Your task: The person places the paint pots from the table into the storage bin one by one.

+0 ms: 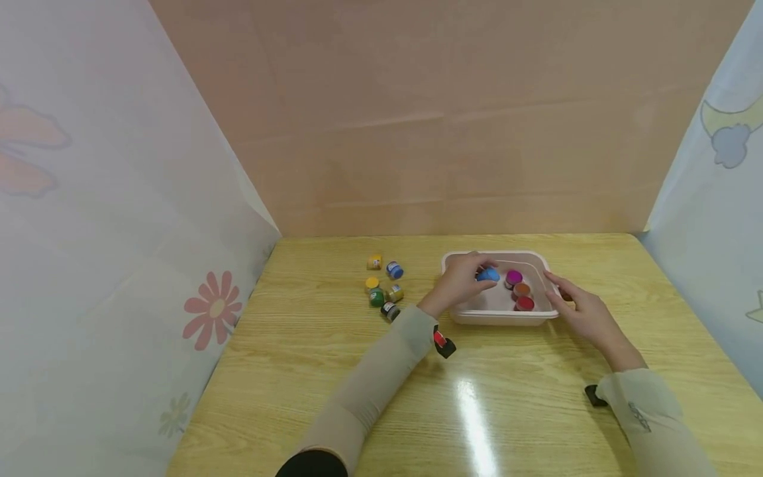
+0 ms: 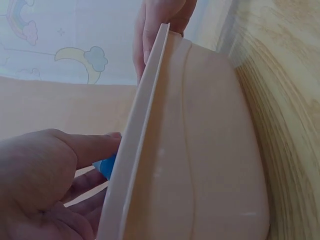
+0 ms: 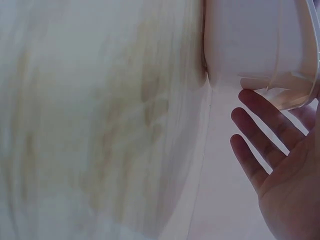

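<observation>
- Nearest, two light sleeves (image 1: 352, 414) reach forward over a wood-grain table (image 1: 334, 377), a bright streak of reflected light between them.
- By the cuffs sit small black wrist units (image 1: 594, 395); the left one shows a red part.
- The right hand (image 1: 587, 318) is at the right end of a pale pink plastic tray, touching its rim. Its fingers are straight and spread, several below the rim outside the wall.
- The left hand (image 1: 457, 281) reaches over the tray's left side and pinches a blue paint jar (image 1: 489, 274) between thumb and fingers. The jar is within the rim's outline; whether it touches the floor of the tray I cannot tell.
- The tray (image 1: 497, 318) stands on the table. Along its right half are three small paint jars: one red-topped (image 1: 524, 303) nearest, an orange-brown one (image 1: 521, 290) just behind it, and a magenta-topped one (image 1: 513, 278) farthest.
- Left of the tray, six more jars lie loosely grouped on the table: a black one (image 1: 390, 311), a green one (image 1: 376, 297), a gold one (image 1: 395, 293), a yellow-lidded one (image 1: 372, 284), a second blue one (image 1: 395, 269) and, farthest, a yellow-orange one (image 1: 374, 262).
- Beyond, a brown backdrop (image 1: 447, 132) rises between pale printed side sheets (image 1: 119, 218).
</observation>
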`<state>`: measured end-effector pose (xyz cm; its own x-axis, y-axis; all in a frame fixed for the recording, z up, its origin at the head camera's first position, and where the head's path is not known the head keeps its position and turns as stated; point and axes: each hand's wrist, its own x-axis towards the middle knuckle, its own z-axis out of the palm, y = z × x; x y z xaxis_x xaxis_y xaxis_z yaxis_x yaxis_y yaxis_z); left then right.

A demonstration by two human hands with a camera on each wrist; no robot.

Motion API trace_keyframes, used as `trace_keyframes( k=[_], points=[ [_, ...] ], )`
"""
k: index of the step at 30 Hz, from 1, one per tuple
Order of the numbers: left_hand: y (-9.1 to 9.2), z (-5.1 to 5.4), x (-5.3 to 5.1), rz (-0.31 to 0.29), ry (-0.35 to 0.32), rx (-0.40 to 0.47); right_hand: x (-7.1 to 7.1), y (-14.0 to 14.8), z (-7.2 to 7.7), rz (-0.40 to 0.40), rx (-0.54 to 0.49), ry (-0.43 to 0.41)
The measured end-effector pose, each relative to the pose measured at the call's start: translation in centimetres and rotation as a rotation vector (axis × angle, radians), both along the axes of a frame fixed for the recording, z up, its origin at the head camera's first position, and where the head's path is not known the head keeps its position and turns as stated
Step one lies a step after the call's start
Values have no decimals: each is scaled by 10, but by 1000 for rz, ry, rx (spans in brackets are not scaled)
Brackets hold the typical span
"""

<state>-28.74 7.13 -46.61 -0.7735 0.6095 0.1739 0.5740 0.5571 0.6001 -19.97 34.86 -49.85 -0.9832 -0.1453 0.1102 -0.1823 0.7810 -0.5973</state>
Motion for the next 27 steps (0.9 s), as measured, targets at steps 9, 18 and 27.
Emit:
trace_keyframes(
  k=[9, 18, 27],
  points=[
    [14, -1, -5, 33, -77, -71, 1, -1, -2, 4, 2, 28],
    [31, -4, -5, 143, -119, -142, 4, -2, -1, 11, 18, 42],
    [42, -13, -8, 192, -122, -159, 6, -5, 3, 22, 24, 44]
  ],
)
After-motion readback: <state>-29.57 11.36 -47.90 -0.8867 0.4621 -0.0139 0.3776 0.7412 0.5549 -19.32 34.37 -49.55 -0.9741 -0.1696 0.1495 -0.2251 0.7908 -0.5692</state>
